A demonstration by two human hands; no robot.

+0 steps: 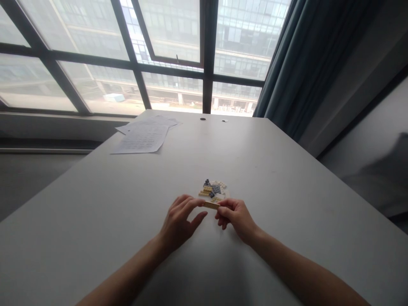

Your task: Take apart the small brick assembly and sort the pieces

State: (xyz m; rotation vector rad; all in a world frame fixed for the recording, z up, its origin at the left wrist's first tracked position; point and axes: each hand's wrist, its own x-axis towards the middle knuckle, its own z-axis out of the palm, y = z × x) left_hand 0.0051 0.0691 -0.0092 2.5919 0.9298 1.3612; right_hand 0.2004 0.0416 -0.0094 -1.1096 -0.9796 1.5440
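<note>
We pinch 1 end of a tan brick strip (pixel 211 205) in our right hand (pixel 237 216), while our left hand (pixel 182 217), thumb apart, sets its fingertips at the other, presumably for steadiness, just before a brick pile (pixel 216 188) lying loose, uncontained, on the table (pixel 127 204).

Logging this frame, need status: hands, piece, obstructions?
Right hand gripping tan strip by its right end. Left hand open, fingers at the left end. Brick pile just beyond; nothing seen blocking either hand.
</note>
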